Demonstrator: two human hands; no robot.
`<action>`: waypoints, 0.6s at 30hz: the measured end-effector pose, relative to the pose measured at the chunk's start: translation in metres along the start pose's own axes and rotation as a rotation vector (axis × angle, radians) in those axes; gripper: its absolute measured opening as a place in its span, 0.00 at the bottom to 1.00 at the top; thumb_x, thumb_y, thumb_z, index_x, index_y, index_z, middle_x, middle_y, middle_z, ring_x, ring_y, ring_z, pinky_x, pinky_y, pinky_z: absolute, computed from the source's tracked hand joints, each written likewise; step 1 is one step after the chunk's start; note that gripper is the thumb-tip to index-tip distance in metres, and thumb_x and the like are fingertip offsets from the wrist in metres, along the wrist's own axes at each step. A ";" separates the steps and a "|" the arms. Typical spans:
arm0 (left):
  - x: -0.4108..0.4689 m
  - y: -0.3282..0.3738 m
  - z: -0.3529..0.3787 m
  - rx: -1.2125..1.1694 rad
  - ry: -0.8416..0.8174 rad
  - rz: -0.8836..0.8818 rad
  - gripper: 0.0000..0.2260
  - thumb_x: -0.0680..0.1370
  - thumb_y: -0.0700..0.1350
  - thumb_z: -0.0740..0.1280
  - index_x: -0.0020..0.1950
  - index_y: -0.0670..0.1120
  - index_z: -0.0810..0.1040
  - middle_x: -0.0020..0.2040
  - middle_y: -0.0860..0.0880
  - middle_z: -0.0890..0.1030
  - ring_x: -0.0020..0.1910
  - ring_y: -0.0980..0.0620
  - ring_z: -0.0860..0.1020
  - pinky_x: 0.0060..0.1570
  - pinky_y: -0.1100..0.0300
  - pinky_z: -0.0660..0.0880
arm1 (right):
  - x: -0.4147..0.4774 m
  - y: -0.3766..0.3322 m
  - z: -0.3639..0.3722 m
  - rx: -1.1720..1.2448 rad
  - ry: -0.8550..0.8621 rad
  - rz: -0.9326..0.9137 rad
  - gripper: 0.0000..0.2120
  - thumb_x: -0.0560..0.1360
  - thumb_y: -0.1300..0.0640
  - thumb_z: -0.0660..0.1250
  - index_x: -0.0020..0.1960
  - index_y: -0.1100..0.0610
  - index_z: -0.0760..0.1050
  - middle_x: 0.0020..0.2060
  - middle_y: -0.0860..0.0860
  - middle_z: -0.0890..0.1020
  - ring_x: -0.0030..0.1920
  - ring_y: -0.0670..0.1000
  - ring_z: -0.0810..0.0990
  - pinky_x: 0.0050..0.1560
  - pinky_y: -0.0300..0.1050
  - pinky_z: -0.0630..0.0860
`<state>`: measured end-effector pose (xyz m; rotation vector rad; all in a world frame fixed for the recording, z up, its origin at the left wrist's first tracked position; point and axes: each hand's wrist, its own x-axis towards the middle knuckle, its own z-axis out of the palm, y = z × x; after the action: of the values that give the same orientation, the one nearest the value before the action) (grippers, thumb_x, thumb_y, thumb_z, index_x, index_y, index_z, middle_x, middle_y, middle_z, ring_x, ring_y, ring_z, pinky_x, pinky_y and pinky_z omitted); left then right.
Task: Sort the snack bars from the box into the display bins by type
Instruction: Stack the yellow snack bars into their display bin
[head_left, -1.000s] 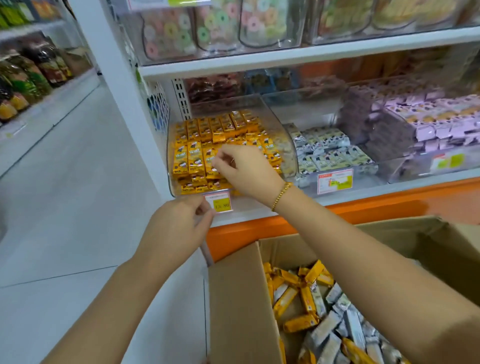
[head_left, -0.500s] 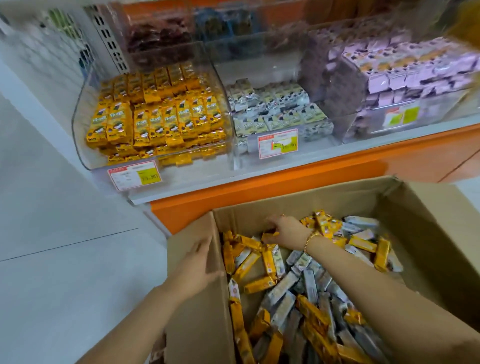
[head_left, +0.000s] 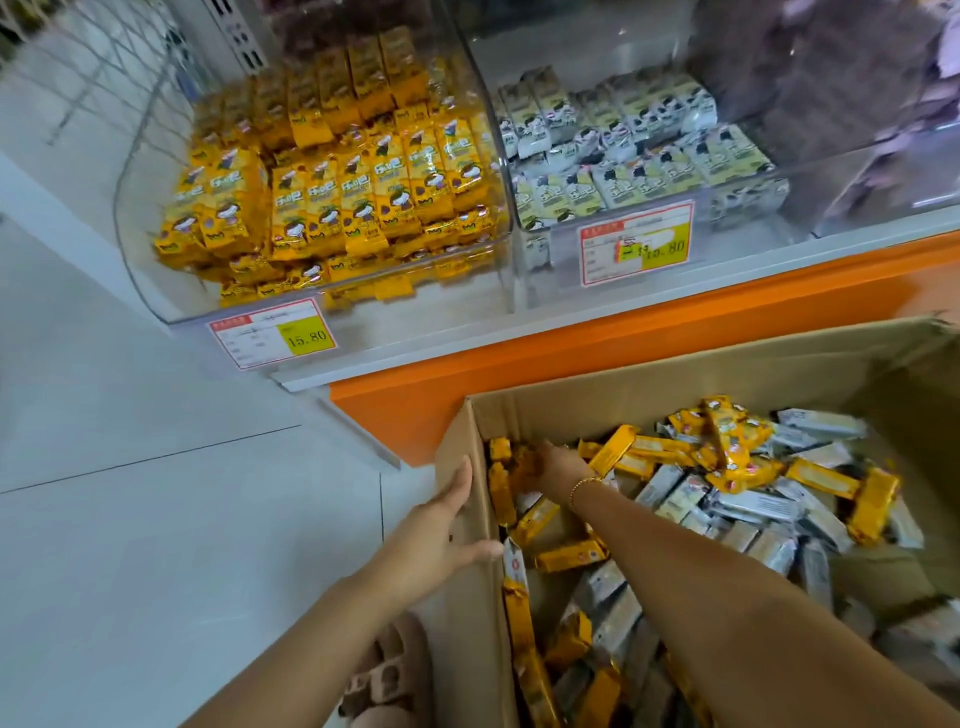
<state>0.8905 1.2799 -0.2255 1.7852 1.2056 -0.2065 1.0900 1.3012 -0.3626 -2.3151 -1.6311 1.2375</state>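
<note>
Pale glossy tiled floor (head_left: 130, 519) meets an orange shelf base (head_left: 623, 343)

Cardboard box (head_left: 675, 374) open on top, free entry from above; loose bars (head_left: 815, 475) cover its bottom, tall walls all round. Clear bin (head_left: 441, 306) fronts block low reach. Floor (head_left: 156, 519) left of box free; slipper (head_left: 389, 670) by box corner.

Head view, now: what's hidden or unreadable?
Right hand: fingers buried among yellow bars in the cardboard box corner; grip unclear.
Left price tag: small print too small; only 15.80 reads.
Far-right bin: contents blurred, cut off by the frame edge.
Box's near end: cut off at bottom edge, partly covered by right forearm.
</note>
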 end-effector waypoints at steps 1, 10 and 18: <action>0.000 0.000 0.000 -0.037 -0.005 -0.003 0.46 0.72 0.58 0.70 0.76 0.57 0.38 0.77 0.55 0.49 0.75 0.54 0.57 0.72 0.59 0.58 | 0.001 0.000 0.001 -0.018 0.034 0.006 0.22 0.73 0.49 0.68 0.64 0.56 0.70 0.58 0.58 0.79 0.59 0.60 0.76 0.56 0.49 0.73; -0.004 0.002 0.002 -0.046 0.002 -0.002 0.45 0.73 0.58 0.69 0.76 0.59 0.38 0.77 0.54 0.52 0.75 0.51 0.59 0.71 0.58 0.59 | -0.007 -0.009 0.009 0.119 0.005 -0.043 0.19 0.75 0.56 0.67 0.64 0.59 0.70 0.59 0.59 0.79 0.59 0.59 0.76 0.55 0.47 0.72; -0.007 0.011 -0.001 0.031 0.009 -0.006 0.46 0.73 0.57 0.70 0.77 0.53 0.38 0.78 0.51 0.50 0.75 0.51 0.57 0.72 0.56 0.59 | -0.050 0.015 0.004 0.286 0.153 0.034 0.14 0.72 0.52 0.72 0.55 0.54 0.76 0.51 0.55 0.82 0.52 0.54 0.79 0.52 0.46 0.76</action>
<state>0.8949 1.2754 -0.2139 1.8114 1.2205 -0.2225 1.0925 1.2522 -0.3433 -2.2071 -1.2783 1.1775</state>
